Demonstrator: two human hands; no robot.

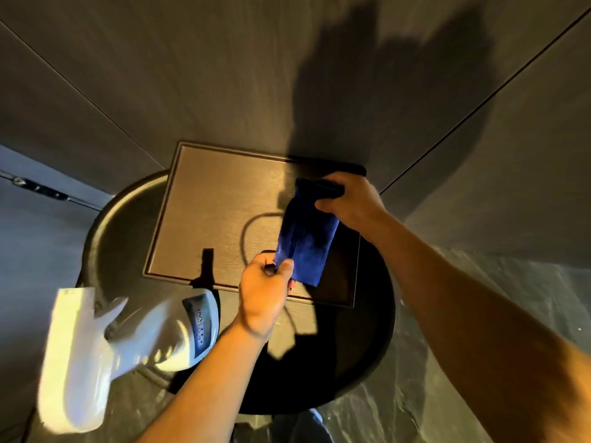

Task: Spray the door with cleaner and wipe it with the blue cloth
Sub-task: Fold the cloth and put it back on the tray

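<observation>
The door [224, 215], a small framed wood-grain panel, lies flat on a round dark table [105, 238], its far edge against the wall. Above its right half the blue cloth [305, 241] is stretched between both hands, not yet pressed onto the panel. The right hand [348, 203] grips the cloth's far end, fingers [329, 189] curled shut around a bunched fold. The left hand [263, 292] pinches the near corner between thumb and forefinger, the rest of that hand loosely closed. The white spray bottle [128, 334] stands at the table's near left edge, close to the left forearm, with no hand on it.

The likely trouble: the panel rests loose on the table, so a hard wipe could push it sideways or off the rim. A sweep of the left arm could also knock the bottle over. Whether the door is already wet with cleaner cannot be told
</observation>
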